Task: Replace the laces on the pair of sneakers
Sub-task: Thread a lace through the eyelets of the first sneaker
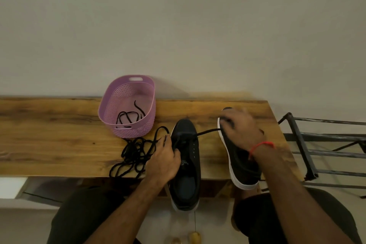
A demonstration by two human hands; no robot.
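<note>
The wooden table point(59, 125) is carrying everything. The near sneaker point(186, 164) is lying toe-away at the table's front edge, heel overhanging; the second sneaker point(237, 160) is resting just right of it. The purple basket point(126, 109), left of the near sneaker, is holding a spare lace. The left hand point(164, 160) is gripping the near sneaker's side, beside the loose lace pile point(134, 154). The right hand point(239, 128) is pinching the taut lace end point(208, 131). Judging by this, it is pulling through a lower eyelet: keep bracing and drawing evenly.
</note>
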